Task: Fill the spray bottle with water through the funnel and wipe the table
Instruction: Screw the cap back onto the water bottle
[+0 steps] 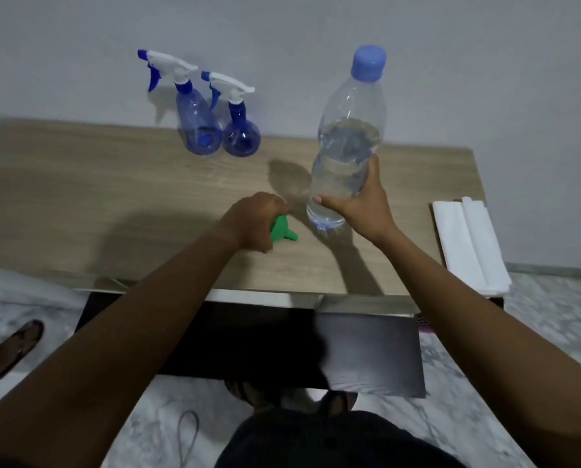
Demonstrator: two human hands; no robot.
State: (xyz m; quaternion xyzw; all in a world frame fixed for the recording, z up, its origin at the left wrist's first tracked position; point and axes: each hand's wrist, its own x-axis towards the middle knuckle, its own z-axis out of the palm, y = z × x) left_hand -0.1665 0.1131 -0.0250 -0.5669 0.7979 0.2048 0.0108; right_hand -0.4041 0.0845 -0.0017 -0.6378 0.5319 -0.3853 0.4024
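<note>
Pale wood-grain laminate covers the table (113, 197), and places here are given from the water bottle (346, 140). It is clear ribbed plastic with a light blue cap, roughly half full, and stands almost upright. The right hand (363, 201) wraps its lower body, thumb across the near side and fingers curled round the far side. Whether the base touches the tabletop cannot be told.

Just left of the bottle's base, the left hand (252, 221) is clenched over the green plastic funnel (282, 231), whose short spout pokes out toward the bottle.

Behind and to the left of the bottle, close to the plain wall (484, 79), two translucent blue sprayers with white-and-blue trigger heads stand side by side. The tall spray bottle (198, 126) is cone-shaped, and the round spray bottle (241, 136) stands nearer the water bottle.

To the right of the bottle, a folded white cloth (467, 244) lies at the table's end, its near corner overhanging. Far down to the left, a sandalled foot (12, 346) rests on mottled grey floor (535, 315).
</note>
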